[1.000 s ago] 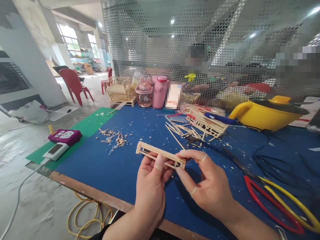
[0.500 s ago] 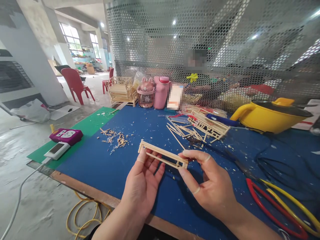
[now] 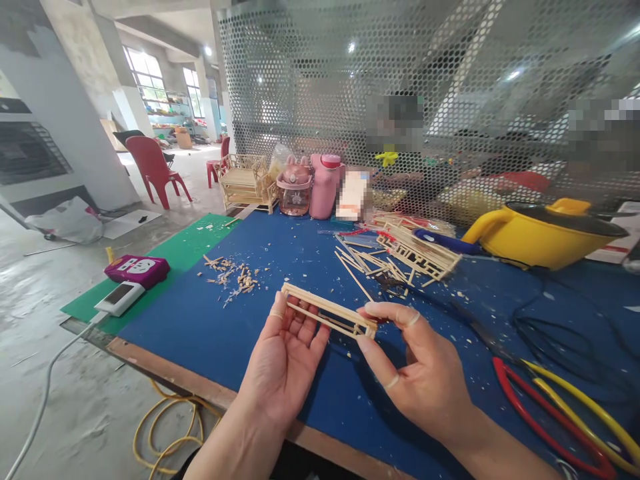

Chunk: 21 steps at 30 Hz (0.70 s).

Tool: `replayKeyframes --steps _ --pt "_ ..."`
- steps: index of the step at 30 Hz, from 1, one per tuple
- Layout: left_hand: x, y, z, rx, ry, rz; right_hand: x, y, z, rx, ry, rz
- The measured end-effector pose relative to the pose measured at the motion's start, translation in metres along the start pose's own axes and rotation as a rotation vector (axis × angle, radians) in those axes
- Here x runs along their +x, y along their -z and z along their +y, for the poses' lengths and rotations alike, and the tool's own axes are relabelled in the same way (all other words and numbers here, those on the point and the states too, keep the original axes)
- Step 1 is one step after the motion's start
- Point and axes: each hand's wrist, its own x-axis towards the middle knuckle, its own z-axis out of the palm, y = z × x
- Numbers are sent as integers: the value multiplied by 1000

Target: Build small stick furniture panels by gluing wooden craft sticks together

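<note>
A small stick frame (image 3: pixel 327 305), built from thin pale wooden sticks, is held above the blue table mat between both hands. My left hand (image 3: pixel 287 353) supports its left end, palm up, with the thumb at the near corner and the fingers curled behind and under it. At the right end, my right hand (image 3: pixel 420 360) pinches the frame between thumb and forefinger. Bands wrap some of the fingers. Beyond the hands lie loose sticks (image 3: pixel 357 260) and a longer ladder-like stick piece (image 3: pixel 417 247).
Stick scraps (image 3: pixel 237 275) lie on the mat at left, near a purple power strip (image 3: pixel 137 268). A pink bottle (image 3: pixel 325 187), a clear-bodied cup (image 3: pixel 294 190) and a stick-built model (image 3: pixel 247 183) stand behind. At right are a yellow pot (image 3: pixel 545 233) and red-and-yellow-handled pliers (image 3: pixel 550 413).
My left thumb has shifted slightly outward at the frame's left end, and the left palm shows more openly. My right hand keeps its pinch. The view has moved slightly.
</note>
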Motion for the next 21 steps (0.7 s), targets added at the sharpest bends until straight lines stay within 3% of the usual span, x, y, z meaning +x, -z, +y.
replayKeyframes --steps 21 --pt "-4 1 -6 60 -91 -48 4 -1 0 -3 31 -9"
